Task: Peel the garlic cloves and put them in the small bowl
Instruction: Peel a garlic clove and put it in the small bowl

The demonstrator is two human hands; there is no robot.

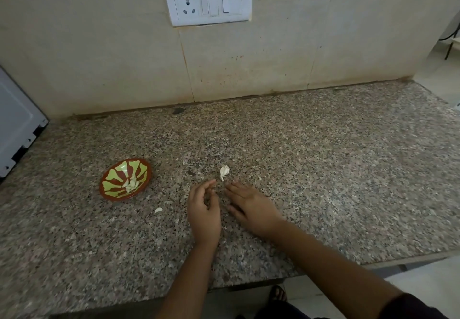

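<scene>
Garlic: unpeeled piece [224, 172] on counter [323, 169], just beyond my fingertips, untouched.
Left hand [204, 209]: fingers loosely curved, empty.
Right hand [249, 206]: fingers straight, flat on the stone, empty.
Small bowl [117, 174]: left of hands, peeled cloves inside; stray clove [158, 210] beside it.
Plan: pinch root end, split skin with thumbnail, peel lengthwise; collect the stray.

Countertop [323, 169] is speckled granite, polished w/ soft sheen. Wall tiles [99, 57] look matt, a bit stained. Switch plate [207, 4]: glossy white plastic. Small bowl [117, 172] has shiny glazed finish. Garlic piece [224, 172] wears dry papery skin; peeled cloves [131, 183] look smooth.
</scene>
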